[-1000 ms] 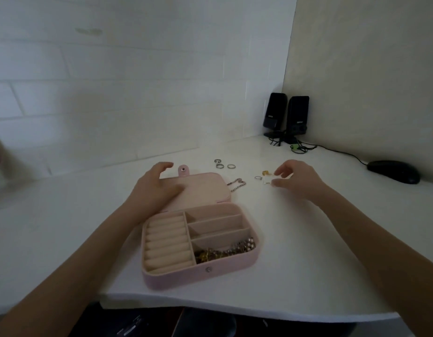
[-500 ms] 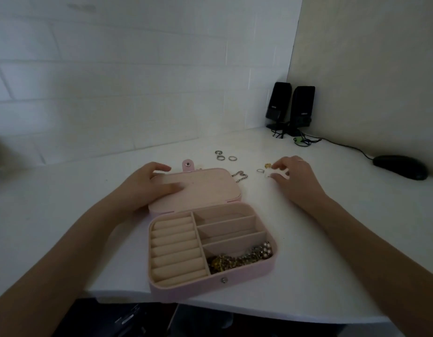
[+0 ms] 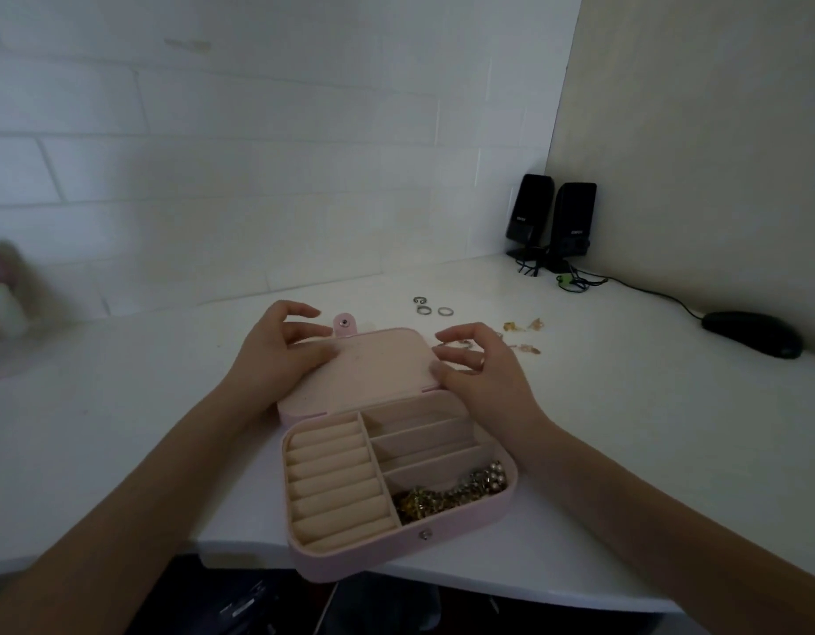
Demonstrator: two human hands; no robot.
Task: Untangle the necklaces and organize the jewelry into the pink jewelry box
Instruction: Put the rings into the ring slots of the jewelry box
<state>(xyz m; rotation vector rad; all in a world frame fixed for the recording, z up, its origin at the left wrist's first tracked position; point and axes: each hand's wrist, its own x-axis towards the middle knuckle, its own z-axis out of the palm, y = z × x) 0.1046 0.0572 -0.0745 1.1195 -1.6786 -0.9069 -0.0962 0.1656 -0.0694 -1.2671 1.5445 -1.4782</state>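
The pink jewelry box (image 3: 460,527) lies open at the table's front edge, its lid (image 3: 373,373) flat behind it. A tangle of gold and pearl necklaces (image 3: 446,497) fills the nearest right compartment; the ring rolls on the left hold nothing. My left hand (image 3: 277,359) rests on the lid's left side, thumb flat on it. My right hand (image 3: 483,378) is at the lid's right edge, fingers curled over a small chain (image 3: 465,343); whether they pinch it is hidden. Three rings (image 3: 430,308) and several small gold earrings (image 3: 524,334) lie behind.
Two black speakers (image 3: 552,217) stand in the back corner with tangled cables (image 3: 575,281). A black mouse (image 3: 753,334) sits at the right. A blurred pale object (image 3: 2,291) is at the far left. The box overhangs the table's front edge (image 3: 556,584).
My right hand has moved left, from the earrings to the lid's right edge over the chain. My left hand has stayed on the lid.
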